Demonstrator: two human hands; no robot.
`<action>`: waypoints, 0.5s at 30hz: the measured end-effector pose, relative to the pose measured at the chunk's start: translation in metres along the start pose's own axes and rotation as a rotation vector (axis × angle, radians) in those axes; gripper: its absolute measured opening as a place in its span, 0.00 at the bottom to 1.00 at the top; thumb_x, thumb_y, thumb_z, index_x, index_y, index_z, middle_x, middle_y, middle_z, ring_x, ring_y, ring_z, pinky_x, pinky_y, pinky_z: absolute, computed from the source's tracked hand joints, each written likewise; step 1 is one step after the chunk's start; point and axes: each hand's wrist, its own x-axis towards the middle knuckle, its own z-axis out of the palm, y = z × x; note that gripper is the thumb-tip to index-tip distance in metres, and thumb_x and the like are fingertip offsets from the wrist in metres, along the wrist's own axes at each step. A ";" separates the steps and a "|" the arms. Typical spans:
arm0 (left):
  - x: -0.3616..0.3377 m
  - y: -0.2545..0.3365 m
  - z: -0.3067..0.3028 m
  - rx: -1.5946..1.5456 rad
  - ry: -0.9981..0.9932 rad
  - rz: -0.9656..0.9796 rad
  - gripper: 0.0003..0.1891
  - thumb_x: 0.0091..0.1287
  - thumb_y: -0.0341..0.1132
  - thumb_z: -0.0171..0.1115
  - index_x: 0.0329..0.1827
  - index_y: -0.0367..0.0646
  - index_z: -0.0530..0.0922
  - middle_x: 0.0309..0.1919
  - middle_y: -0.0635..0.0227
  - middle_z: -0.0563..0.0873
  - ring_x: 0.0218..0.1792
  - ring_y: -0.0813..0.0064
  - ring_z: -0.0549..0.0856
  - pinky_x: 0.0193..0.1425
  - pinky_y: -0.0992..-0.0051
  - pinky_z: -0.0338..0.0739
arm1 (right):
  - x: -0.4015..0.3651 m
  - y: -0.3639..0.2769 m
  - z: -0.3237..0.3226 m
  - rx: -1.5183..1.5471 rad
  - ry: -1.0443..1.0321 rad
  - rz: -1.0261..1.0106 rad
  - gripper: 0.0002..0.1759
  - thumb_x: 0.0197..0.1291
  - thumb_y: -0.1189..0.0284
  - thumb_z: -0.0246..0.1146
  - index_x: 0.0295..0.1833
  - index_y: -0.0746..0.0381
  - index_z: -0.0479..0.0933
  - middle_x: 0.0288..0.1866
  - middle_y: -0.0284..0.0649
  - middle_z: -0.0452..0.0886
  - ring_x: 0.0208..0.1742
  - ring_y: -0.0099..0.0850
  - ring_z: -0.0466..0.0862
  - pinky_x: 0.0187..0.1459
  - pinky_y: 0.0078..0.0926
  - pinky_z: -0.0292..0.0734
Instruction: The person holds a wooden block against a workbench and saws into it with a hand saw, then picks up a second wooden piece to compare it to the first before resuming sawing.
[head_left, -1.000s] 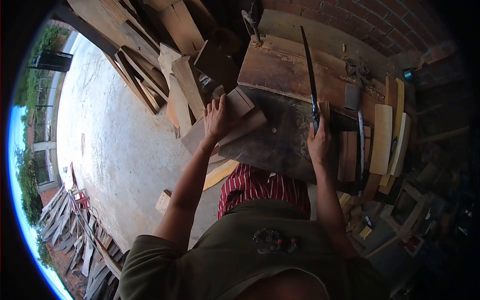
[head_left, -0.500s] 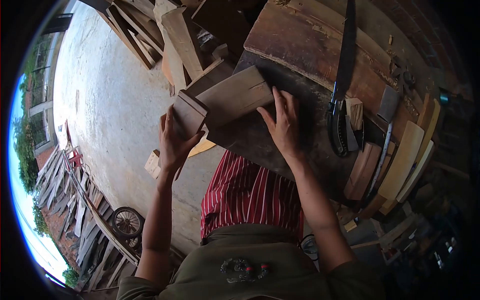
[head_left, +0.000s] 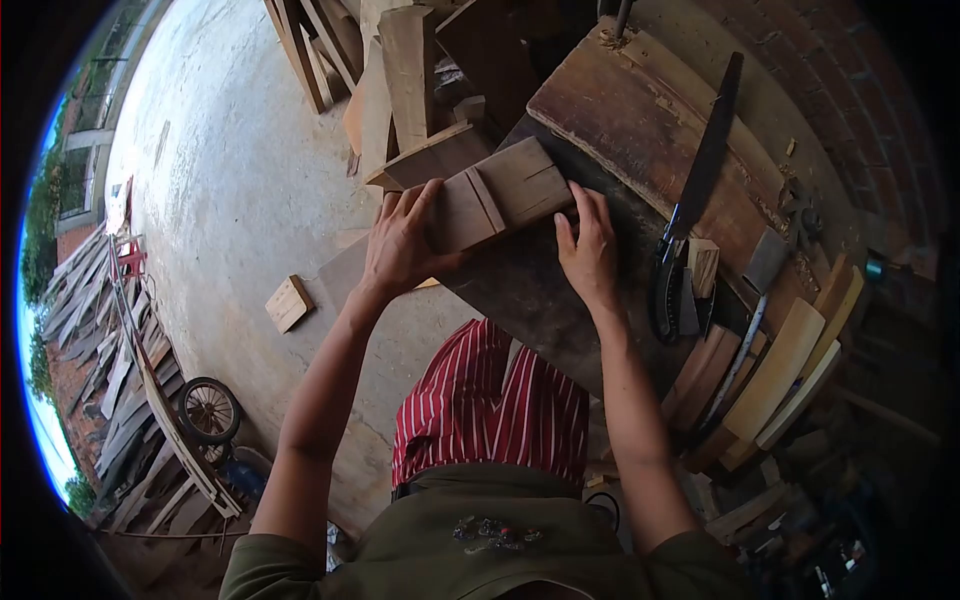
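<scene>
My left hand is closed around a short wooden block with a grooved edge at its right end. The block lies on top of a longer wooden board, which has a crack in its face. Under both is a dark work surface. At the board's right end is my right hand, thumb and fingers apart, the fingertips at or against the corner. Part of the board is hidden beneath the block and my left hand.
To the right lie a handsaw, a hatchet, a small wood block and several curved wood pieces. A thick plank is behind. Scrap wood leans at the back; a wood offcut is on the floor.
My left hand has slid the short block rightward along the longer board. My right hand stays by the board's right end. The whole view has shifted a little.
</scene>
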 end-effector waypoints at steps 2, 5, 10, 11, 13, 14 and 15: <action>-0.012 0.009 0.002 -0.035 0.029 -0.009 0.51 0.44 0.47 0.81 0.74 0.44 0.66 0.63 0.57 0.76 0.60 0.52 0.75 0.69 0.56 0.69 | 0.000 0.000 -0.005 -0.055 0.048 -0.040 0.23 0.70 0.73 0.61 0.68 0.68 0.70 0.58 0.51 0.74 0.57 0.48 0.78 0.58 0.41 0.76; -0.036 0.039 -0.007 -0.012 0.298 0.015 0.51 0.43 0.45 0.82 0.74 0.47 0.67 0.63 0.59 0.74 0.61 0.53 0.74 0.68 0.54 0.69 | -0.002 -0.032 -0.029 -0.256 0.205 -0.156 0.22 0.74 0.67 0.59 0.68 0.67 0.72 0.55 0.48 0.75 0.53 0.42 0.80 0.53 0.37 0.77; -0.074 0.075 -0.019 0.184 0.645 0.164 0.49 0.37 0.44 0.84 0.69 0.57 0.73 0.60 0.67 0.73 0.62 0.60 0.72 0.68 0.56 0.63 | -0.031 -0.100 -0.061 0.530 -0.243 -0.090 0.23 0.75 0.61 0.60 0.68 0.61 0.75 0.55 0.39 0.79 0.52 0.27 0.82 0.50 0.24 0.78; -0.078 0.079 -0.020 0.186 0.662 0.155 0.49 0.37 0.44 0.84 0.69 0.57 0.73 0.60 0.67 0.73 0.62 0.60 0.72 0.68 0.56 0.63 | -0.036 -0.111 -0.068 0.512 -0.255 -0.156 0.22 0.74 0.64 0.62 0.67 0.61 0.75 0.56 0.38 0.80 0.54 0.26 0.82 0.51 0.23 0.78; -0.088 0.087 -0.024 0.277 0.823 0.280 0.48 0.37 0.46 0.85 0.68 0.59 0.74 0.59 0.69 0.74 0.61 0.63 0.72 0.68 0.58 0.61 | -0.046 -0.109 -0.073 0.647 -0.297 -0.119 0.20 0.73 0.68 0.63 0.67 0.61 0.76 0.56 0.38 0.80 0.55 0.25 0.82 0.53 0.23 0.78; -0.094 0.090 -0.026 0.286 0.855 0.291 0.46 0.37 0.47 0.85 0.67 0.60 0.74 0.58 0.71 0.74 0.61 0.65 0.72 0.67 0.60 0.61 | -0.052 -0.109 -0.075 0.784 -0.334 -0.056 0.20 0.71 0.72 0.64 0.67 0.61 0.76 0.57 0.37 0.80 0.57 0.24 0.81 0.55 0.24 0.78; -0.101 0.093 -0.026 0.294 0.865 0.274 0.46 0.37 0.47 0.85 0.67 0.60 0.74 0.58 0.71 0.74 0.61 0.65 0.72 0.67 0.60 0.61 | -0.057 -0.112 -0.078 0.784 -0.352 -0.067 0.20 0.71 0.72 0.64 0.67 0.61 0.76 0.57 0.37 0.80 0.57 0.24 0.81 0.55 0.24 0.78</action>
